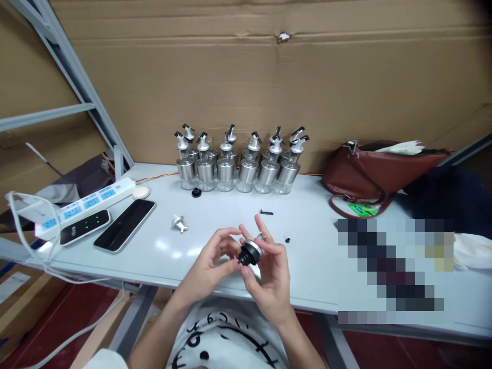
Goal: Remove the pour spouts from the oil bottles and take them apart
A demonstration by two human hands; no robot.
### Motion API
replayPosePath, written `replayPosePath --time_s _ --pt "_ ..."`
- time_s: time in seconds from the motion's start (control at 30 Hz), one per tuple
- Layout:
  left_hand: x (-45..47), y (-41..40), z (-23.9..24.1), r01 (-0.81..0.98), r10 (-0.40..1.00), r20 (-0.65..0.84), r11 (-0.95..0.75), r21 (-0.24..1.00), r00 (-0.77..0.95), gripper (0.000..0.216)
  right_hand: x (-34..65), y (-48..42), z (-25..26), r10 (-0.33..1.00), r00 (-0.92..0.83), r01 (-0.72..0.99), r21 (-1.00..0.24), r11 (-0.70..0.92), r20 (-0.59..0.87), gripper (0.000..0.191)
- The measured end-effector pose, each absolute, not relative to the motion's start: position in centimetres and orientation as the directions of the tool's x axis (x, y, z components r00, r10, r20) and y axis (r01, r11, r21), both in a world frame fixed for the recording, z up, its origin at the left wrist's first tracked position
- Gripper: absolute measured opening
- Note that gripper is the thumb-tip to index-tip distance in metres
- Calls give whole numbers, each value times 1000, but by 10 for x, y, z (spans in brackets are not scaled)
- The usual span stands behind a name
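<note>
Above the front edge of the table, both of my hands grip one bottle pourer (250, 253), with a silver cap and a black ribbed stopper pointing toward me. My left hand (214, 260) pinches the stopper's narrow tip. My right hand (269, 274) holds the silver cap from the other side, thumb below and fingers around it. Beyond my hands lie a thin black lever (266, 212) and a tiny black piece (287, 240). To the left rest a silver spout top (179, 224) and a black ribbed stopper (197, 192).
Several glass bottles with steel bands (225, 169) and lever pourers stand in rows at the back. On the left are a phone (125, 225), a black-faced device (85, 227), a power strip (86, 205) and a round white case (141, 192). A brown bag (384, 166) sits right.
</note>
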State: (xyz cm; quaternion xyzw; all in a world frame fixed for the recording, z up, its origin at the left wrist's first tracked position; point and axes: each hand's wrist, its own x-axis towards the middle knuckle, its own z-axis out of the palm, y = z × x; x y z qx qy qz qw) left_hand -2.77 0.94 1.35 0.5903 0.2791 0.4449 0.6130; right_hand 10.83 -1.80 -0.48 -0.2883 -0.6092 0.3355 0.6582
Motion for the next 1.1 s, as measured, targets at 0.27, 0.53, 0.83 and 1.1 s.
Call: replayPosePath --time_s 0.27,0.53,0.83,1.1 --pt "-21 6 16 9 826 293 -340 941 481 41 113 -19 -8 827 -17 -72 -826 560 562 34" --pt "-23 8 8 87 872 314 -370 925 375 37 116 -15 -9 823 96 53 -829 557 560 40" --pt "-19 12 7 56 928 236 -263 963 289 34 112 -13 -6 858 130 -73 -858 508 497 33" --pt "-17 18 5 -23 935 244 -247 969 258 36 112 -6 -5 888 129 -205 -864 459 441 33"
